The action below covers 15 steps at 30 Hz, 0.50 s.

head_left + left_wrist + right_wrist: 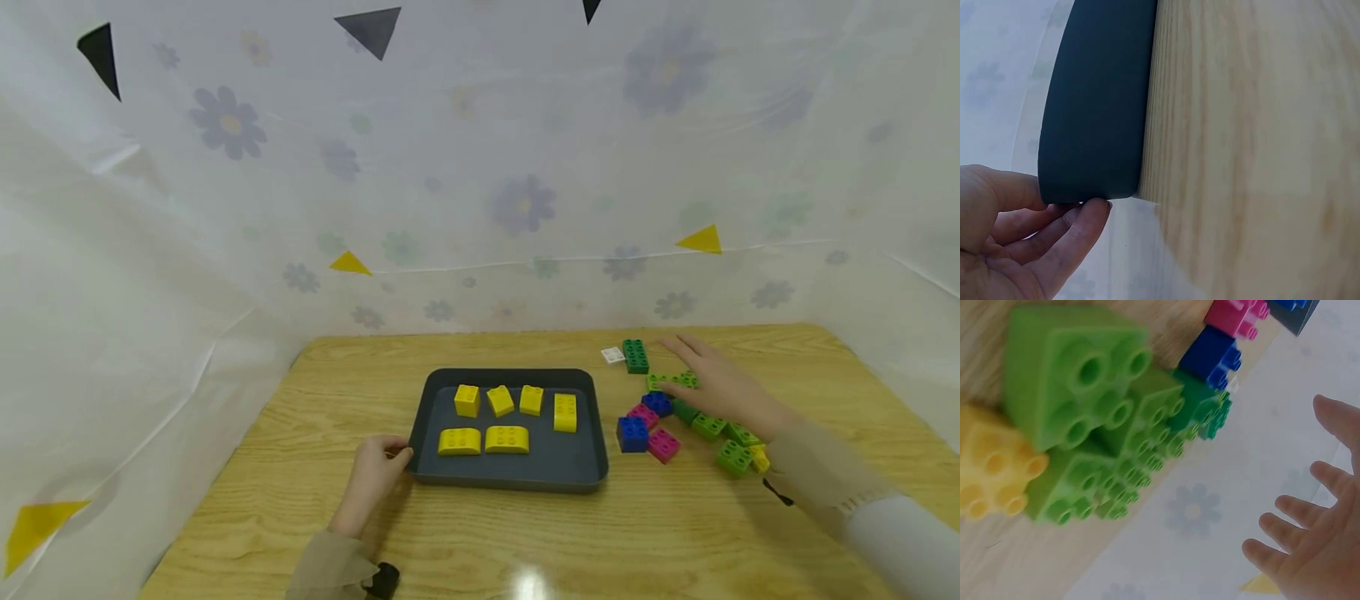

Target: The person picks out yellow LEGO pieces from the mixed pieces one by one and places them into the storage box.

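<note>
My left hand (pixel 375 473) holds the dark tray (pixel 510 484) by its left side near the front corner. In the left wrist view, the thumb lies at the rim and the curled fingers meet the outer wall. Inside the tray stand several yellow building bricks (pixel 507 439), some with rounded tops. My right hand (pixel 723 390) is spread above the loose pile to the right, fingers extended and holding nothing. Below and around it are light green bricks (pixel 1075 375), a dark blue brick (pixel 632 434), a pink brick (pixel 663 445) and a yellow brick (pixel 997 464). The palm hides part of the pile.
A dark green brick (pixel 635 356) and a flat white piece (pixel 612 355) lie at the back of the wooden table (pixel 300 492). A pale flowered sheet (pixel 465 167) hangs behind the table and along its sides.
</note>
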Each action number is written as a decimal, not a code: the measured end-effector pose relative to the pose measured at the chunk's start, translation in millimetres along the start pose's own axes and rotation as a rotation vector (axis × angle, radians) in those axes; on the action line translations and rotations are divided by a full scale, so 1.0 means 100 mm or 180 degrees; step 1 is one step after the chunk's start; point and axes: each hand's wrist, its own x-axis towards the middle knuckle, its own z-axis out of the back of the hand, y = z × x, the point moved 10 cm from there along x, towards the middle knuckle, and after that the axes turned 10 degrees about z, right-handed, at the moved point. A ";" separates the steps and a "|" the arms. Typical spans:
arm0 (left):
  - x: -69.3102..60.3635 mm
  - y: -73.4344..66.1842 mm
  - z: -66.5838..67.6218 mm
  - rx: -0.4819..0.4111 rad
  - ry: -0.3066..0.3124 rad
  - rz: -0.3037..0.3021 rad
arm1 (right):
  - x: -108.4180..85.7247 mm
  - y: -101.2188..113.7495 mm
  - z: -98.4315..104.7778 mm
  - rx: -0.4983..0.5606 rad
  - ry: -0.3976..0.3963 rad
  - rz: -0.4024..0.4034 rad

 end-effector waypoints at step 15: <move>0.02 0.02 -0.02 0.0005 -0.0013 -0.0029 | -0.65 -0.52 0.01 0.0208 0.0240 -0.0600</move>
